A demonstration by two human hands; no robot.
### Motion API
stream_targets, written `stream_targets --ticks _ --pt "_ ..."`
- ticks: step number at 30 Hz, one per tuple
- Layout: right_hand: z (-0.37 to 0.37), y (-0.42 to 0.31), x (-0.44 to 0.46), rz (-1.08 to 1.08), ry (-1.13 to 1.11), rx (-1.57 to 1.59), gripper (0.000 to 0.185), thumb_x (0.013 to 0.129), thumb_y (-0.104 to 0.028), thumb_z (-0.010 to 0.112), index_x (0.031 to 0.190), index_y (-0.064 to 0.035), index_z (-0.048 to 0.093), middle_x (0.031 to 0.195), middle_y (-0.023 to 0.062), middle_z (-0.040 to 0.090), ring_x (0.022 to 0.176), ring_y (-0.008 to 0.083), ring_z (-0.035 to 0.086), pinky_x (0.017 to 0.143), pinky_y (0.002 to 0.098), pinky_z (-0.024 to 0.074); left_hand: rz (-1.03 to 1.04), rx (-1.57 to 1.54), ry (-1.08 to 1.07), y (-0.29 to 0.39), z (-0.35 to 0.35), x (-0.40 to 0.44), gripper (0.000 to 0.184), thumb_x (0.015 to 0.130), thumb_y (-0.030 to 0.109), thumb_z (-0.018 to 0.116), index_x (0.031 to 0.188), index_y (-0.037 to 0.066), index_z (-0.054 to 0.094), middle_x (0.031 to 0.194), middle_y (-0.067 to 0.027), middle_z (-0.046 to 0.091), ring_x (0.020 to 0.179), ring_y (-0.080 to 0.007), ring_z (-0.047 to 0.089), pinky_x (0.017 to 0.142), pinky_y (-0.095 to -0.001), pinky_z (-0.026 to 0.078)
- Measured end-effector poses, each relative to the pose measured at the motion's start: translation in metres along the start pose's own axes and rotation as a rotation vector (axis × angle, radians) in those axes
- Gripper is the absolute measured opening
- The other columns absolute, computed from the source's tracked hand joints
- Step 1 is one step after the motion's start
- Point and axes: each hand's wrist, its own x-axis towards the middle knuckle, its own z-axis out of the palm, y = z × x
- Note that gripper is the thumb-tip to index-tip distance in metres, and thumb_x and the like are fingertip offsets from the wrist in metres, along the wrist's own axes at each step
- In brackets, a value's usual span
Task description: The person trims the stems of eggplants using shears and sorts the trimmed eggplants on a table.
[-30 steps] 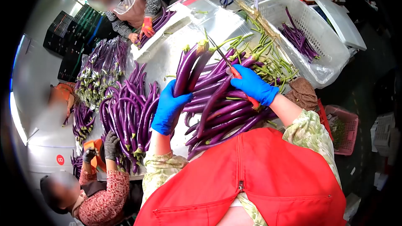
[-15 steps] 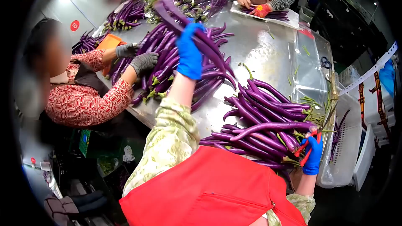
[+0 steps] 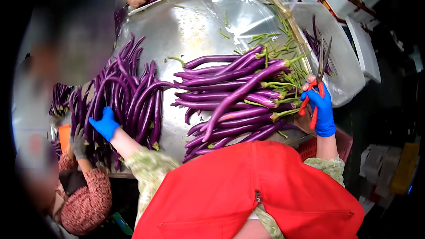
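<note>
My right hand [image 3: 322, 110], in a blue glove, is closed round a pair of red-handled scissors [image 3: 313, 84]. Their blades point up and stand apart, just right of the stem ends of an eggplant pile [image 3: 234, 82]. These long purple eggplants lie side by side in front of me, mostly with their green stems to the right. To the left, my blue-gloved left hand [image 3: 105, 124] rests on a second eggplant heap [image 3: 144, 102], thumb and fingers apart. No eggplant shows in its grasp.
A co-worker's grey-gloved hand [image 3: 79, 144] touches the left heap, close to my left hand. Across the metal table [image 3: 188, 31], another person handles eggplants. Cut stems [image 3: 261, 39] litter the right side, by clear plastic sheets [image 3: 234, 6]. Beyond the edge stands a white crate [image 3: 341, 48].
The eggplant my left hand held up is out of it, and that hand is now lower, at the left heap. My view has turned. The right hand still grips the scissors, blades now upward.
</note>
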Motion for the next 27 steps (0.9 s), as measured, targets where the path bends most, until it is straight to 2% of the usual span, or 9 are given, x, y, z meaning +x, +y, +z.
stream_targets --ticks 2,3,7,10,12,14,15,22,27 --pt "-0.011 0.005 -0.002 -0.001 0.062 0.042 0.033 0.082 -0.008 0.056 0.113 0.0 0.05 0.09 0.0068 0.056 0.077 0.0142 0.056 0.07 0.0255 0.0453 -0.625 -0.616 -0.253 0.001 0.012 -0.03 0.036 0.079 0.028 0.067 0.095 -0.001 0.053 0.087 -0.0105 0.057 0.08 -0.0209 0.053 0.068 -0.0341 0.045" --pt "-0.017 0.008 -0.004 0.0 0.092 0.062 0.033 0.082 -0.008 0.056 0.113 0.0 0.05 0.091 0.007 0.056 0.077 0.0144 0.056 0.071 0.0257 0.0455 -0.197 -0.133 -0.001 0.004 0.118 -0.114 0.024 0.085 0.021 0.06 0.098 0.001 0.057 0.094 -0.0097 0.059 0.085 -0.0208 0.056 0.074 -0.0341 0.046" --pt "-0.03 0.027 -0.001 0.008 0.151 0.123 0.028 0.082 -0.009 0.058 0.108 -0.0012 0.051 0.09 0.0072 0.056 0.072 0.0137 0.056 0.064 0.0254 0.0467 -0.22 0.758 -1.159 -0.039 0.257 -0.265 0.077 0.076 0.013 0.07 0.141 0.002 0.03 0.132 -0.0119 0.047 0.123 -0.0233 0.043 0.1 -0.0342 0.038" --pt "-0.029 0.025 -0.01 0.054 0.111 0.14 0.026 0.081 -0.01 0.058 0.105 -0.0027 0.051 0.088 0.0072 0.056 0.064 0.0129 0.055 0.052 0.0248 0.0454 0.207 1.44 -1.644 -0.099 0.287 -0.296 0.119 0.058 0.062 0.073 0.146 0.009 0.013 0.143 -0.0266 0.027 0.134 -0.0462 0.021 0.108 -0.0541 0.02" --pt "-0.037 0.035 -0.013 0.058 0.123 0.115 0.027 0.082 -0.009 0.057 0.107 -0.0026 0.05 0.088 0.0068 0.055 0.066 0.0133 0.054 0.054 0.0252 0.0433 0.172 1.209 -1.801 -0.141 0.292 -0.278 0.117 0.062 0.052 0.075 0.147 0.008 0.008 0.137 -0.0287 0.037 0.125 -0.0374 0.042 0.103 -0.0418 0.034" --pt "-0.047 0.041 -0.017 0.104 0.095 0.124 0.031 0.083 -0.009 0.055 0.112 -0.0006 0.05 0.093 0.0067 0.056 0.082 0.0147 0.056 0.074 0.0266 0.0454 -0.677 0.975 -1.571 -0.136 0.322 -0.26 0.107 0.07 0.032 0.077 0.146 0.003 0.008 0.136 -0.0251 0.041 0.119 -0.0276 0.048 0.101 -0.0331 0.037" --pt "-0.049 0.041 -0.018 0.117 0.112 0.112 0.03 0.083 -0.008 0.055 0.111 -0.0004 0.05 0.093 0.007 0.056 0.082 0.0146 0.056 0.073 0.0263 0.0455 -0.785 0.968 -1.561 -0.143 0.331 -0.246 0.098 0.074 0.026 0.074 0.145 0.002 0.012 0.131 -0.0219 0.048 0.11 -0.0231 0.053 0.095 -0.0303 0.042" --pt "-0.062 0.064 -0.022 0.098 0.169 0.173 0.029 0.083 -0.008 0.054 0.111 -0.0004 0.05 0.093 0.0069 0.056 0.082 0.0143 0.055 0.074 0.0257 0.0452 -0.646 0.857 -2.069 -0.122 0.331 -0.279 0.1 0.067 0.031 0.079 0.144 0.003 0.022 0.135 -0.0146 0.042 0.122 -0.0227 0.042 0.105 -0.0334 0.031" --pt "-0.055 0.071 -0.017 0.088 0.218 0.213 0.033 0.08 -0.01 0.06 0.111 -0.0043 0.052 0.092 0.0018 0.054 0.077 0.0083 0.051 0.065 0.0221 0.043 -0.466 1.054 -1.875 -0.096 0.303 -0.288 0.112 0.066 0.028 0.078 0.146 0.004 0.004 0.141 -0.0211 0.035 0.129 -0.0282 0.037 0.107 -0.033 0.029"
